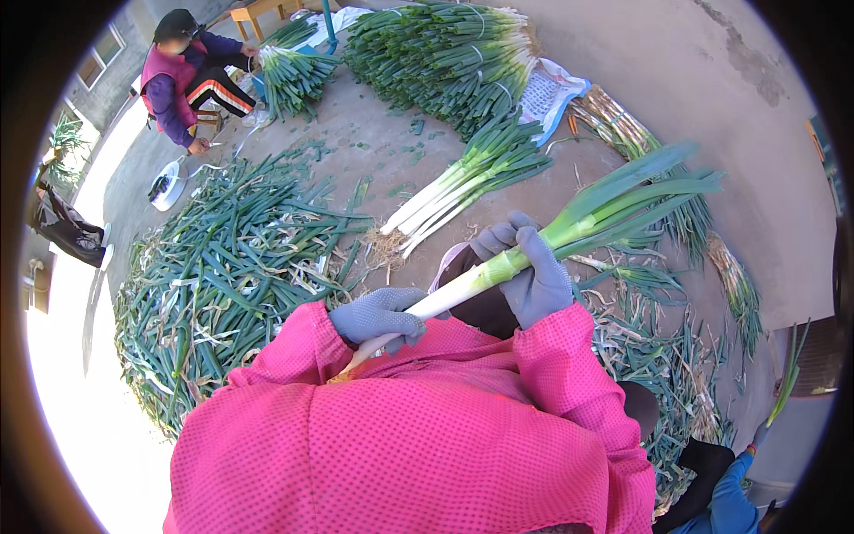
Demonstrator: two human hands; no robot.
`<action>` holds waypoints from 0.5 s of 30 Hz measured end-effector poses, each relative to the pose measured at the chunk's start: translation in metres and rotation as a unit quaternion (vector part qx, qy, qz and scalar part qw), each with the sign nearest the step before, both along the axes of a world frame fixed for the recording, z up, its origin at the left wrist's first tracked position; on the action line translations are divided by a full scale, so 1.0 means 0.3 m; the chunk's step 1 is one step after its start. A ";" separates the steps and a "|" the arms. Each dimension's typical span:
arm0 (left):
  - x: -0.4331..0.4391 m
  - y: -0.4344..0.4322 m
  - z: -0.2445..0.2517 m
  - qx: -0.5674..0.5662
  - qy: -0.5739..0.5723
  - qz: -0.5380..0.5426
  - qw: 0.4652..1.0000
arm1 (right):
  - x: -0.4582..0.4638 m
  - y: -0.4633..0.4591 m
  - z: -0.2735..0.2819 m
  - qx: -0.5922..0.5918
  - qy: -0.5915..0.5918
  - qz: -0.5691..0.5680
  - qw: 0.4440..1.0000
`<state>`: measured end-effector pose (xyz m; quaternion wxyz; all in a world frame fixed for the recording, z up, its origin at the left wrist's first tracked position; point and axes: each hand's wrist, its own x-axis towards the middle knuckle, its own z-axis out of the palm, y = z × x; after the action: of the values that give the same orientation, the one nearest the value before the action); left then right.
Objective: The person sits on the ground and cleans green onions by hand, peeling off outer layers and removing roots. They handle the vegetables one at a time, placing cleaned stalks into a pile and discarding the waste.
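Observation:
A large green onion (477, 280) lies slantwise across my lap, its white shaft toward the lower left and its green leaves toward the upper right. My left hand (381, 318), in a grey dotted glove, is closed around the lower white shaft; the root end pokes out below it. My right hand (530, 270), gloved the same way, grips the stalk where white turns to green. Beyond my hands, several trimmed green onions (460, 180) lie on the concrete floor, roots toward me.
A big heap of stripped leaves (233, 267) spreads at left, another leaf pile (650, 374) at right. Tied bundles (440, 53) are stacked at the top on a woven sack (550, 97). A seated co-worker (177, 80) handles a bundle at upper left; another person (724, 494) is at lower right.

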<state>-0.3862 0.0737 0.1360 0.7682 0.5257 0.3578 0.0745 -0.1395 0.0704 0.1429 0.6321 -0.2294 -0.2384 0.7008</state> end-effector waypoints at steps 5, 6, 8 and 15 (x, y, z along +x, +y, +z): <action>-0.100 0.145 -0.064 0.113 0.035 0.165 0.979 | 0.105 0.046 0.011 -0.019 -0.207 -0.050 0.977; -0.116 0.199 -0.089 0.158 0.044 0.183 0.969 | 0.148 0.056 0.012 -0.014 -0.189 -0.073 0.979; -0.155 0.327 -0.147 0.228 0.064 0.217 0.947 | 0.243 0.066 -0.002 -0.014 -0.151 -0.126 0.980; -0.108 0.693 -0.515 0.344 0.246 0.218 0.879 | 0.565 -0.039 -0.233 -0.187 -0.187 -0.236 0.935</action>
<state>-0.4187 0.2817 -0.0184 0.3902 0.6670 0.5928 0.2268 0.0300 0.0588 0.0730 0.6686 -0.5200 -0.1557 0.5082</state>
